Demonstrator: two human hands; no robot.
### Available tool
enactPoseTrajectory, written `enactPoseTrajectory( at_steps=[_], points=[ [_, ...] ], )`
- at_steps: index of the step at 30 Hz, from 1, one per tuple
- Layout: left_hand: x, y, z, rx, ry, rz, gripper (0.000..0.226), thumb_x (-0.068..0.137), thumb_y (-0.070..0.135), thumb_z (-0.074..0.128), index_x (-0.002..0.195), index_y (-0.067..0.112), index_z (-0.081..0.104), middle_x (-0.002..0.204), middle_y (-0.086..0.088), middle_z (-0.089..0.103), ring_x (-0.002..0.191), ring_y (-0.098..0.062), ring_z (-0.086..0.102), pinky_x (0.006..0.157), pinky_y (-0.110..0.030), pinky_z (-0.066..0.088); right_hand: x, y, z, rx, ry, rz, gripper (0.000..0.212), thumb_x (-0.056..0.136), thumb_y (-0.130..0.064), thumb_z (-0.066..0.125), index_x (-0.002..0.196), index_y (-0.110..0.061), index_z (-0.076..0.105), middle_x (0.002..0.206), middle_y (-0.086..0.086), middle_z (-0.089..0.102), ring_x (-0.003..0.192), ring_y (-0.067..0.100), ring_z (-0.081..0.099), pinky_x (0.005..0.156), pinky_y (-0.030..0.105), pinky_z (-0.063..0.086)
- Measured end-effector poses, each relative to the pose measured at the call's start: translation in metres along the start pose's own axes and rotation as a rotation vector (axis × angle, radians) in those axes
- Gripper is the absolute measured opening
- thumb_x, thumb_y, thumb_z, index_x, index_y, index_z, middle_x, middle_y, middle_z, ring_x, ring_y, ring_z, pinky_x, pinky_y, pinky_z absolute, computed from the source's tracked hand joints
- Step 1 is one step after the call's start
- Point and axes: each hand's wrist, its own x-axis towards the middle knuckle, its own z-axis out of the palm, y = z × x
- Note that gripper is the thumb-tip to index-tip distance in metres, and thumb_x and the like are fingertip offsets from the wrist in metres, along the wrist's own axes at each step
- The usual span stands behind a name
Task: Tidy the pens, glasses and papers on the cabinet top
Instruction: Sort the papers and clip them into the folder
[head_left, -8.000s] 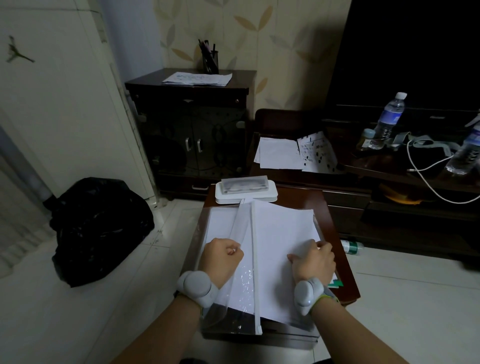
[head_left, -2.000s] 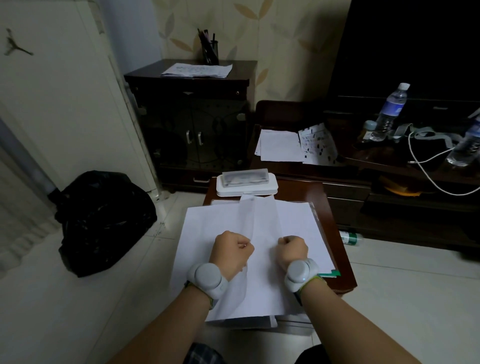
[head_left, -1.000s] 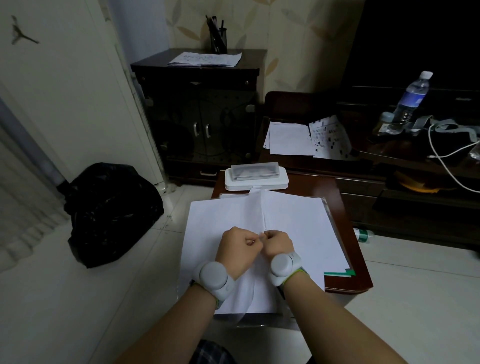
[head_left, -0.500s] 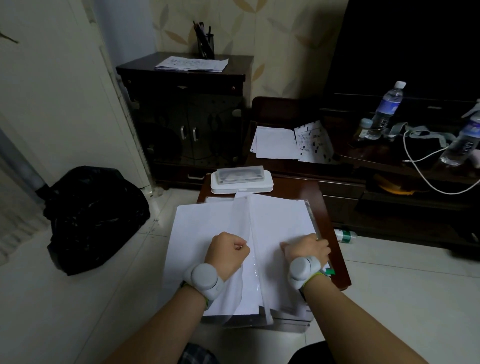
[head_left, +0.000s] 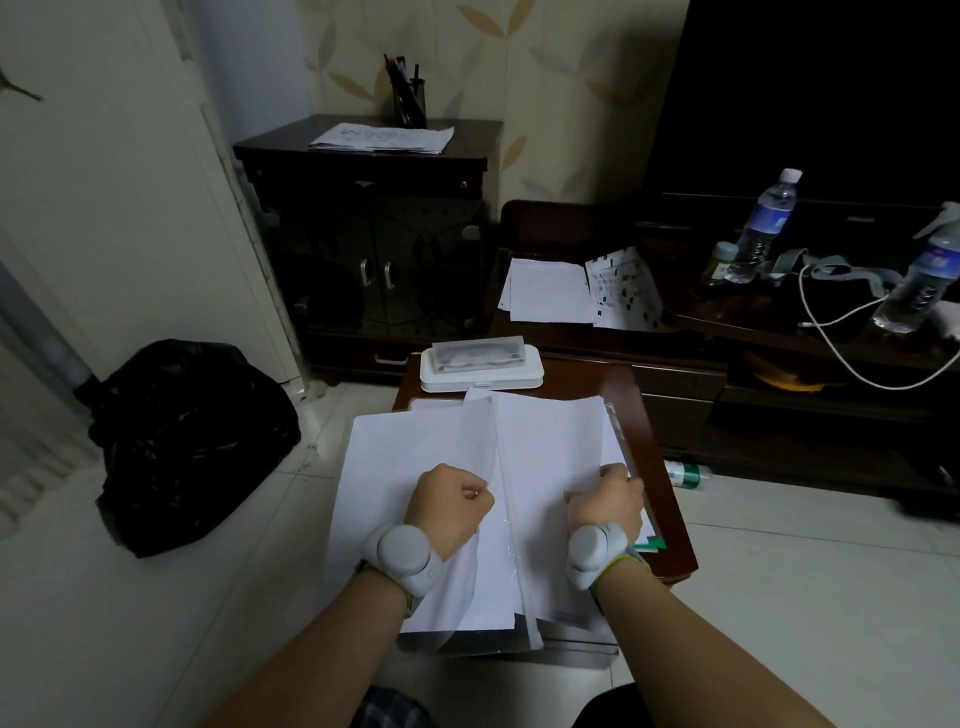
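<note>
Since half a second ago the right hand (head_left: 607, 501) has slid outward to the right edge of the white papers (head_left: 550, 457), and the two hands now sit wider apart than a second ago, when they met at the middle. The left hand (head_left: 451, 501) is clenched into a fist near the centre of the stack, its fingers curled on the edge of a clear plastic sleeve (head_left: 480, 561) that lies over the sheets beside a long white zip strip (head_left: 511, 525). The right hand is curled too, its fingertips gripping the right margin of the papers and sleeve. Both wrists carry grey bands.

The papers lie spread across a small brown counter (head_left: 652, 441), under and between the hands, with the left sheet overhanging the counter's left side. Just beyond the stack, at the far end of the counter, rests a white glasses case (head_left: 482, 364) with a translucent lid. A green tab (head_left: 653, 544) peeks out by the right wrist.

Well beyond, a dark cabinet (head_left: 374, 234) stands against the wall, with loose sheets (head_left: 382, 137) on top and a pen holder (head_left: 408, 101) full of pens behind them. More sheets (head_left: 548, 291) lie on a low dark stand, near water bottles (head_left: 763, 223) and a white cable (head_left: 831, 332). A black bag (head_left: 182, 436) sits on the floor at the left
</note>
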Motion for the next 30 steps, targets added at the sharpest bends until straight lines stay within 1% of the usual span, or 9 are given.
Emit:
enactPoseTrajectory(
  at_steps=[3,6,12,18,21,23,25,27,30],
  points=[
    [-0.001,0.002,-0.002,0.008,0.002,-0.001,0.032,0.072,0.01,0.052,0.048,0.008,0.031,0.05,-0.003,0.023,0.041,-0.011,0.031,0.051,-0.023,0.038,-0.002,0.002,0.002,0.175,0.022,0.015,0.034,0.082,-0.015,0.067,0.112,-0.007,0.051,0.114,0.016,0.06,0.106,0.035,0.057,0.082,0.039,0.047],
    [-0.001,0.004,-0.004,0.014,0.002,-0.002,0.031,0.073,0.009,0.052,0.05,0.004,0.032,0.056,-0.007,0.023,0.037,-0.008,0.032,0.052,-0.023,0.038,-0.005,0.003,0.0,0.272,0.041,0.012,0.029,0.086,-0.011,0.061,0.113,-0.007,0.049,0.109,0.014,0.065,0.102,0.034,0.059,0.082,0.036,0.045],
    [-0.002,0.01,-0.005,0.024,0.019,0.022,0.045,0.075,-0.001,0.051,0.046,0.018,0.022,0.053,-0.004,0.018,0.032,-0.005,0.03,0.052,-0.023,0.037,-0.008,-0.002,-0.013,0.181,0.003,-0.106,0.021,0.092,-0.015,0.056,0.108,-0.003,0.053,0.11,0.018,0.063,0.103,0.037,0.058,0.082,0.036,0.043],
    [-0.001,0.011,-0.008,0.038,0.011,0.025,0.042,0.077,0.0,0.052,0.046,0.015,0.028,0.056,-0.008,0.022,0.031,-0.003,0.036,0.053,-0.022,0.04,-0.009,-0.005,-0.018,0.033,0.019,-0.138,0.018,0.096,-0.018,0.047,0.106,-0.005,0.056,0.11,0.017,0.064,0.104,0.035,0.059,0.077,0.034,0.043],
    [-0.001,0.01,-0.008,0.027,-0.001,-0.026,0.041,0.078,0.003,0.054,0.043,0.017,0.041,0.051,-0.003,0.031,0.032,-0.002,0.04,0.052,-0.023,0.045,-0.011,-0.007,-0.02,0.01,0.067,-0.175,0.02,0.096,-0.022,0.048,0.104,-0.006,0.058,0.115,0.014,0.06,0.108,0.034,0.054,0.073,0.033,0.039],
    [-0.001,0.011,-0.008,0.016,0.007,-0.045,0.048,0.078,0.002,0.055,0.037,0.021,0.039,0.044,0.005,0.032,0.032,-0.002,0.04,0.05,-0.019,0.043,-0.01,-0.007,-0.025,0.028,0.074,-0.182,0.02,0.097,-0.023,0.045,0.105,-0.007,0.055,0.114,0.017,0.059,0.107,0.036,0.054,0.072,0.035,0.039],
    [-0.002,0.012,-0.008,0.023,0.002,-0.033,0.05,0.078,0.001,0.054,0.038,0.021,0.033,0.045,0.003,0.029,0.031,-0.002,0.039,0.05,-0.018,0.04,-0.004,-0.006,-0.034,0.052,0.062,-0.152,0.02,0.098,-0.023,0.041,0.106,-0.009,0.051,0.108,0.02,0.062,0.102,0.039,0.057,0.071,0.035,0.037],
    [-0.004,0.012,-0.008,0.031,0.006,-0.022,0.048,0.078,0.001,0.053,0.041,0.019,0.03,0.05,0.0,0.027,0.031,-0.002,0.039,0.05,-0.019,0.039,0.004,-0.002,-0.045,0.074,0.07,-0.136,0.022,0.098,-0.023,0.038,0.11,-0.011,0.052,0.11,0.021,0.063,0.103,0.04,0.057,0.074,0.036,0.041],
    [-0.004,0.011,-0.007,0.033,0.014,-0.045,0.049,0.078,0.0,0.054,0.038,0.015,0.03,0.042,0.006,0.027,0.03,-0.002,0.038,0.05,-0.017,0.037,0.016,0.005,-0.062,0.115,0.089,-0.079,0.025,0.098,-0.02,0.038,0.114,-0.013,0.056,0.114,0.02,0.063,0.108,0.038,0.056,0.083,0.038,0.044]
  ],
)
